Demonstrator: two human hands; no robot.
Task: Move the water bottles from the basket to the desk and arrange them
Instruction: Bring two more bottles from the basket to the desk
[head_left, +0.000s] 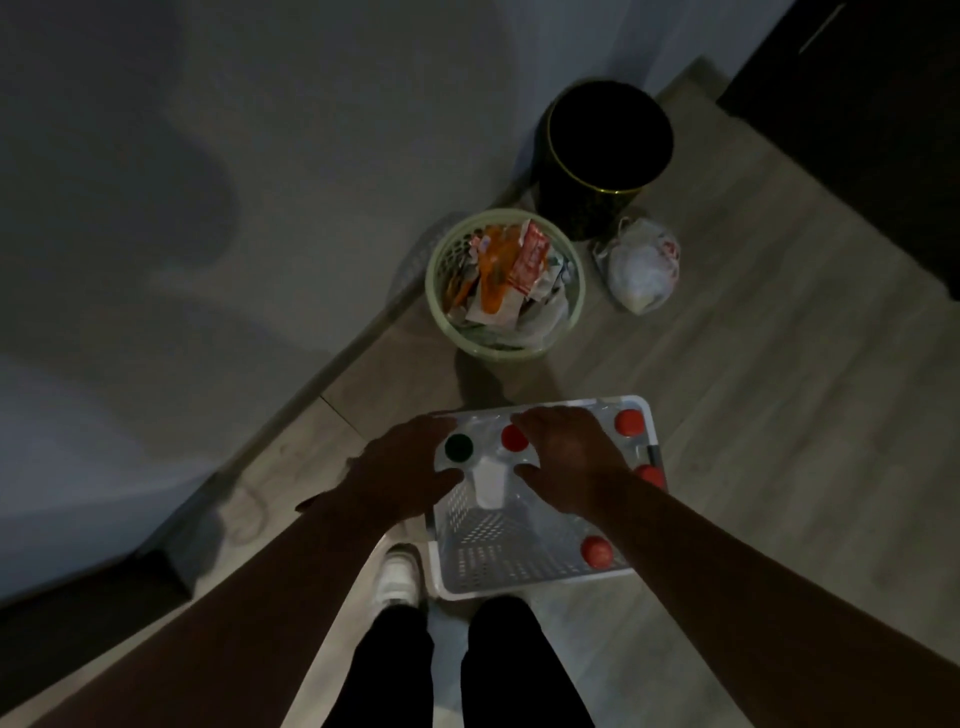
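Steadily: seat both grips before lifting

Down in the lower middle of the frame, the left grip (410, 467) has its thumb and fingers spread to either side of the green-capped bottle (459, 447). The right grip (571, 457) is set the same way about a red-capped bottle (514, 438) just beside it. The light is dim, and I cannot tell whether either grip is pressing on the plastic or only cupping it.

Both bottles stand upright along the far side of the white perforated basket (483, 545), which sits on the floor (753, 415) right in front of the person's white shoe (397, 577). Three more red caps (628, 422) show toward the right side of the basket, so most of the load looks to be waiting. No worktop is plainly in view.

To do this step well, each grip should probably close low on the bottle's shoulder rather than on the cap, so the weight does not swing. The two bottles are neighbours, so lifting straight up before parting the arms should keep them from knocking together or dragging the light basket along.

Upward in the frame, a pale green waste bin (434, 291) full of wrappers, a black bin (597, 156) and a tied plastic bag (641, 270) stand near the wall. A forward sweep could clip them, so rise first, then turn.
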